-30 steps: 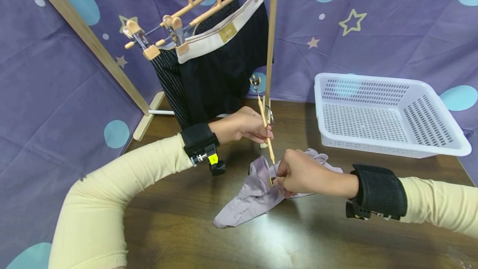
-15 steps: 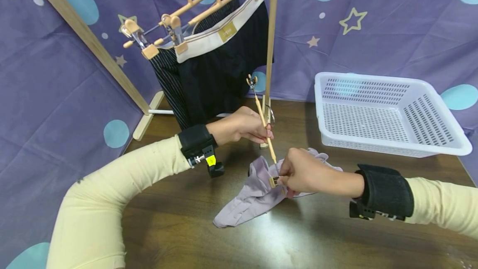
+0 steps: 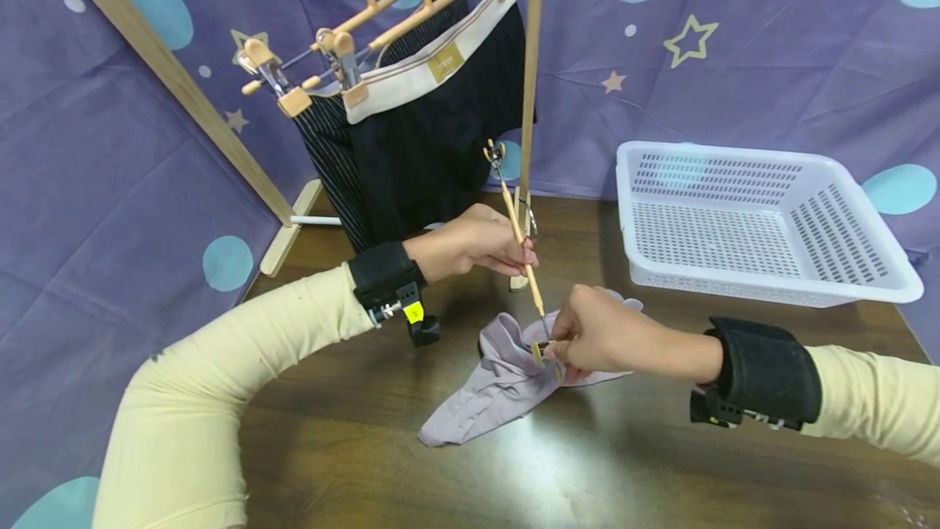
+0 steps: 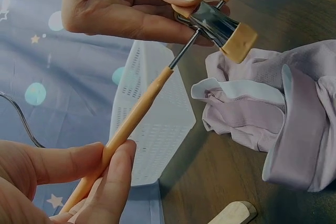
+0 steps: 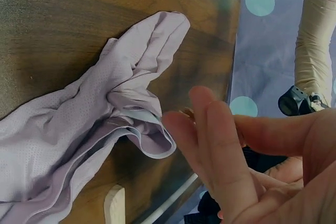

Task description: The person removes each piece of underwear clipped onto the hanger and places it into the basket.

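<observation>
sleeves [image 3: 184, 398]: cream, long | wrist straps [image 3: 383, 274]: black, wide | left mount [image 3: 423, 330]: black, yellow label [image 3: 414, 313], silver screw [image 3: 385, 313] | right mount [image 3: 712, 409]: black | left hand [image 3: 485, 242], right hand [image 3: 598, 333]: bare

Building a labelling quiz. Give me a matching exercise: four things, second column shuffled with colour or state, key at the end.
1. Left hand
2. Right hand
3. Basket
4. Garment on the table

A. Lilac, crumpled
B. Pinches the clip of the hanger
C. White, slotted
D. Holds the hanger's bar

Pairs: 1-D, 2-B, 3-C, 4-A
</observation>
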A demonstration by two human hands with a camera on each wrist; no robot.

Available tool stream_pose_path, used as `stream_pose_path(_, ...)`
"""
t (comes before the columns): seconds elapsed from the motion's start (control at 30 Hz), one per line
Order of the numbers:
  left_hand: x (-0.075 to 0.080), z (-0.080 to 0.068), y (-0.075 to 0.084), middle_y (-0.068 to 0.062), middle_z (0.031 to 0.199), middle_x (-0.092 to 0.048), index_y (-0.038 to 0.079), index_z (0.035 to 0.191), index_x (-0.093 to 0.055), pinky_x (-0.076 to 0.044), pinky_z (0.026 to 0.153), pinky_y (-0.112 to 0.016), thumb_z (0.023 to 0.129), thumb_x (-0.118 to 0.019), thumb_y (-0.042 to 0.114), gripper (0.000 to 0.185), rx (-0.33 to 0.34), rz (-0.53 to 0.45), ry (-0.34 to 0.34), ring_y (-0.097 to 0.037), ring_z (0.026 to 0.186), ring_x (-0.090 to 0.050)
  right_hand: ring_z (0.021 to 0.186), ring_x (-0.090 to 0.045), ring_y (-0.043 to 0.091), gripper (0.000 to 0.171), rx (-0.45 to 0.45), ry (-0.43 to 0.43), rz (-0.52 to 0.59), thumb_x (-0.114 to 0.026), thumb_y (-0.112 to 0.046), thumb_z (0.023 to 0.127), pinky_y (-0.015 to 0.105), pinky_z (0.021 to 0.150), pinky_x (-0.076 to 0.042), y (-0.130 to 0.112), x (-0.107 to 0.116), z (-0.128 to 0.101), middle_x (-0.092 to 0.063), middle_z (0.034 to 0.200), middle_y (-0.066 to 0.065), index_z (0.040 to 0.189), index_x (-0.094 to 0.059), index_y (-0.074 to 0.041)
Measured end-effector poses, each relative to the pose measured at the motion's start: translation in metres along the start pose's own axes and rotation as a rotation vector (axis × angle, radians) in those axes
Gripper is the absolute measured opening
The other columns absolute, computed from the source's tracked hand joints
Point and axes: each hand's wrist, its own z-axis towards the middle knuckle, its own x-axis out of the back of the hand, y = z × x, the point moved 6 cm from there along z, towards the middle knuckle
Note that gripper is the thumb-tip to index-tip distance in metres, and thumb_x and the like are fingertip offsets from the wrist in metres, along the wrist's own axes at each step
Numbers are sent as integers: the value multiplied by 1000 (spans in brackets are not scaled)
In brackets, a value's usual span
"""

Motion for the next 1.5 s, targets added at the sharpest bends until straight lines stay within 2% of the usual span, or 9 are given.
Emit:
stream_pose_path(0.17,1,-1,3,-7,79,-73,0,84,-67,-62,64,-23,90,-61,-12,14,-8,-2,-5,-10,66,-69,53,-67,11,20,-55,-9,-19,-76,-10,90,22,47,-48,0,1,0,-68,54,-5,70,-78,-14)
stream_pose_path(0.33,2,-2,7,-8,81,-74,0,83,-67,-62,63,-22,89,-62,-12,15,-26,-6,-3,-10,66,-70,51,-62,9,23,-44,-8,-34,-75,-13,91,21,48,-46,-4,4,1,-68,54,-5,67,-77,-14)
stream_pose_path(0.5,4,-3,9,-7,81,-74,0,85,-66,-61,63,-21,90,-61,-11,13,-26,-13,2,-10,66,-69,54,-64,8,20,-54,-24,-5,-75,-18,91,22,51,-49,-7,7,1,-71,59,-3,73,-78,-12)
stream_pose_path(0.7,4,0,9,-7,81,-73,-5,95,-67,-61,63,-22,91,-65,-8,6,-33,-35,5,-10,66,-69,58,-71,12,19,-60,-72,46,-75,-20,93,25,56,-58,-8,9,3,-73,63,2,80,-78,-7)
stream_pose_path(0.83,5,0,8,-7,82,-74,-4,97,-68,-62,66,-22,92,-67,-6,6,-45,-42,2,-10,68,-70,61,-74,15,20,-57,-102,81,-76,-21,93,28,61,-62,-7,11,4,-74,65,6,82,-78,-4)
stream_pose_path(1.07,7,-2,8,-12,94,-75,-2,98,-68,-63,73,-24,95,-67,-1,4,-74,-48,-34,-10,74,-71,65,-75,18,27,-19,-152,131,-72,-24,96,31,65,-64,-11,15,3,-75,70,8,83,-77,-1)
stream_pose_path(1.17,9,-4,9,-16,100,-75,-2,96,-68,-63,84,-30,95,-66,-1,3,-93,-56,-69,-11,77,-72,65,-74,15,29,-2,-163,131,-71,-26,97,32,65,-64,-14,17,2,-75,71,7,83,-77,-1)
stream_pose_path(1.3,12,-8,11,-19,105,-74,-4,100,-68,-57,101,-42,96,-64,-2,6,-124,-56,-113,-13,82,-72,66,-74,14,31,37,-163,119,-71,-31,97,29,64,-63,-18,20,-1,-76,73,6,85,-77,-2)
stream_pose_path(1.5,19,-7,13,-14,102,-75,-11,120,-64,-61,94,-34,98,-63,0,25,-138,-48,-131,-12,84,-72,68,-73,11,26,139,-112,65,-71,-32,96,27,66,-62,-25,34,-9,-77,76,1,97,-80,-7)
